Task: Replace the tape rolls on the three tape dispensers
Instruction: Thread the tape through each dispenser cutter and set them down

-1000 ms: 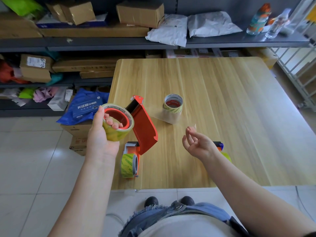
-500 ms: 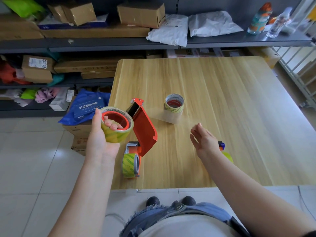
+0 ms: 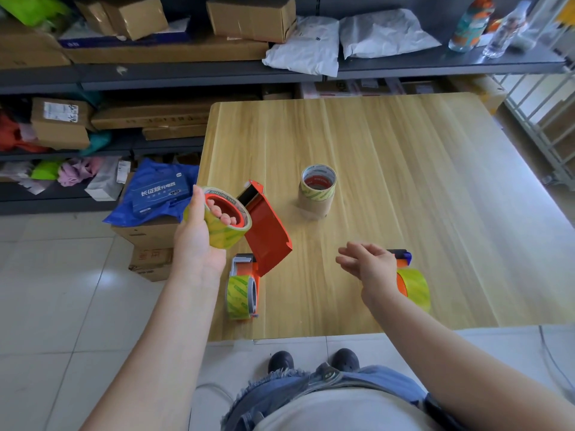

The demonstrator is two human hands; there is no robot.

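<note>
Two long shelves (image 3: 193, 76) run along the back of the room, stacked with cardboard boxes (image 3: 252, 17), white mailer bags (image 3: 306, 48) and a few bottles (image 3: 471, 23). Before them stands the wooden table (image 3: 404, 181), and a person leans over its near edge. On the floor at the table's left lies a blue bag (image 3: 155, 194) on top of brown cartons. Near the table's left side an orange dispenser (image 3: 266, 231) tilts up with its guard raised; just beside it at the near edge lies another dispenser (image 3: 244, 292) on its side with a yellow-green roll fitted. A third dispenser (image 3: 412, 283), also loaded, sits near the right forearm, partly hidden by the wrist. Farther in, a short stack of rolls (image 3: 317, 191) stands upright, well apart from the hands. The left hand (image 3: 199, 241) grips a tape roll (image 3: 225, 217) above the table's left edge, fingers curled through its red core and thumb on the outside. The right hand (image 3: 370, 264) hovers over the table, fingers loosely spread, holding nothing.
</note>
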